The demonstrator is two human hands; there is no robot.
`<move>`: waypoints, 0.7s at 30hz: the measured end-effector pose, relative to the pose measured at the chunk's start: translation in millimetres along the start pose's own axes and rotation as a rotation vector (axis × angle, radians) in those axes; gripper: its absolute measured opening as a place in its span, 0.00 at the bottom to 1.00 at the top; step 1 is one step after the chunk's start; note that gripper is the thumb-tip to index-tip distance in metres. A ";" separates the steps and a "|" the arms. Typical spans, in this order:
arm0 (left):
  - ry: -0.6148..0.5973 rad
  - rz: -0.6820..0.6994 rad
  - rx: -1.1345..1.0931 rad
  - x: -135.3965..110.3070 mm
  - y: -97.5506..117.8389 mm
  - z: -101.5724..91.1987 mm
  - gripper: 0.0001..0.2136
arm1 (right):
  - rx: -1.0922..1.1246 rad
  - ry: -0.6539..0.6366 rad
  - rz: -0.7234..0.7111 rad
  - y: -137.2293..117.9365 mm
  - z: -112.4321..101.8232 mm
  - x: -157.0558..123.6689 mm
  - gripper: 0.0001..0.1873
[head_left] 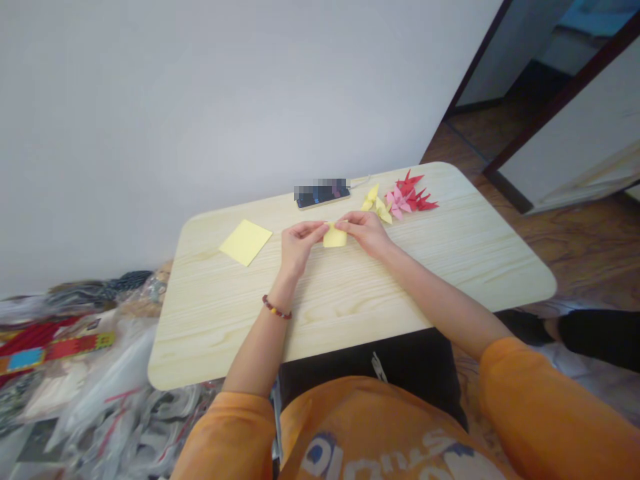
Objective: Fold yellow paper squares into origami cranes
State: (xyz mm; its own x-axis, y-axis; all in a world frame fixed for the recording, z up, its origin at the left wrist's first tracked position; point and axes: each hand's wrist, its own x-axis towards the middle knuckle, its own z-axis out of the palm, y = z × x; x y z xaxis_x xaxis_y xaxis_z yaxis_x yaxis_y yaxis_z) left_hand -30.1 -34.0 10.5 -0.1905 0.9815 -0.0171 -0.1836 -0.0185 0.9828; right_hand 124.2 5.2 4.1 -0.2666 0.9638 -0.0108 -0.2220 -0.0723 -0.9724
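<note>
A small folded piece of yellow paper (335, 237) is held just above the wooden-topped table (225, 313). My left hand (299, 241) pinches its upper left corner between thumb and fingers. At the upper right corner, my right hand (366, 231) pinches it the same way. Off to the left of my hands lies a flat stack or sheet of yellow square paper (246, 242). Beyond my right hand sit folded paper flowers: yellow ones (383, 211), a pink one (399, 201) and red ones (423, 200).
A phone (323, 194) with a cable lies at the table's back edge, near the wall (225, 100). Plastic bags (110, 373) and other goods are piled on the floor at the left. An open doorway (525, 73) stands at the right. A dark-clad leg (600, 337) shows at right.
</note>
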 end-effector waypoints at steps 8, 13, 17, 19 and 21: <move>-0.015 0.010 0.000 -0.4 -0.7 -0.6 0.15 | -0.002 -0.004 -0.016 -1.2 0.0 -0.7 0.14; -0.015 0.004 0.011 -0.5 -0.3 -1.4 0.15 | -0.013 0.005 -0.011 -3.5 1.2 -1.6 0.15; -0.015 0.002 0.002 -0.4 0.4 -1.0 0.14 | -0.040 0.019 -0.030 -6.5 2.2 -2.8 0.14; -0.009 0.008 -0.011 -0.4 -0.1 0.2 0.14 | -0.043 0.029 -0.041 -7.6 3.3 -3.9 0.13; 0.006 0.022 -0.031 -0.3 -1.3 2.1 0.12 | -0.033 0.038 -0.048 -8.0 4.9 -5.4 0.13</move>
State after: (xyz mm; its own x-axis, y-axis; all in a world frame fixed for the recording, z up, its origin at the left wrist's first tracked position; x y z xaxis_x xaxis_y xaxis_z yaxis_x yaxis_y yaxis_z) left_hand -27.8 -33.9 9.7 -0.2010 0.9796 0.0036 -0.2087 -0.0464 0.9769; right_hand 122.8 -0.7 13.1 -0.2203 0.9750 0.0281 -0.2021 -0.0175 -0.9792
